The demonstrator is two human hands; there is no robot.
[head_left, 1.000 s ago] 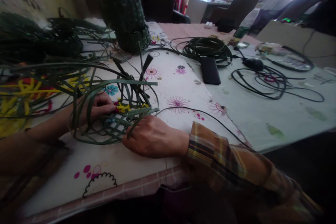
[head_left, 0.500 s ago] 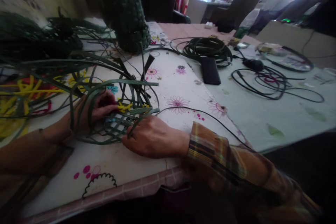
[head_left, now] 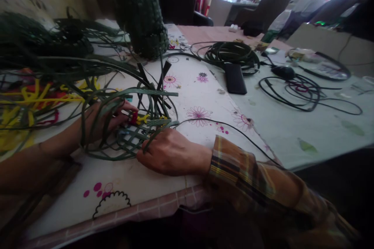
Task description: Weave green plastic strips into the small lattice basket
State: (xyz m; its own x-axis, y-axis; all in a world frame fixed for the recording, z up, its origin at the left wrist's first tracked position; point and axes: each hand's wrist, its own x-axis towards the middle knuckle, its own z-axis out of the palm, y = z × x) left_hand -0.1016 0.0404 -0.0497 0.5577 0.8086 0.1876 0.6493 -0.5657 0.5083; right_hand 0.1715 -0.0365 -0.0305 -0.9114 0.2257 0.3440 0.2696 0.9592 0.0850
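Note:
A loose lattice of dark green plastic strips [head_left: 127, 140] lies on the flowered cloth between my hands, with long strip ends looping up around it. Small yellow pieces [head_left: 143, 119] sit along its upper edge. My left hand [head_left: 115, 118] is inside the loops, its fingertips pinched at a small red piece [head_left: 134, 118] beside the yellow ones; strips partly cover this hand. My right hand [head_left: 165, 151] is closed on a green strip at the lattice's near right side, its fingertips partly hidden.
Yellow and red strips [head_left: 32, 101] lie in a heap at left. A woven green basket [head_left: 143, 19] stands behind. Coiled green strip [head_left: 228, 54], a black phone-like slab [head_left: 235, 78], a computer mouse [head_left: 283, 72] and a bottle [head_left: 274, 27] are at right.
My left hand has shifted slightly, and a small red piece now shows at its fingertips beside the yellow ones. My right hand keeps its hold in nearly the same place.

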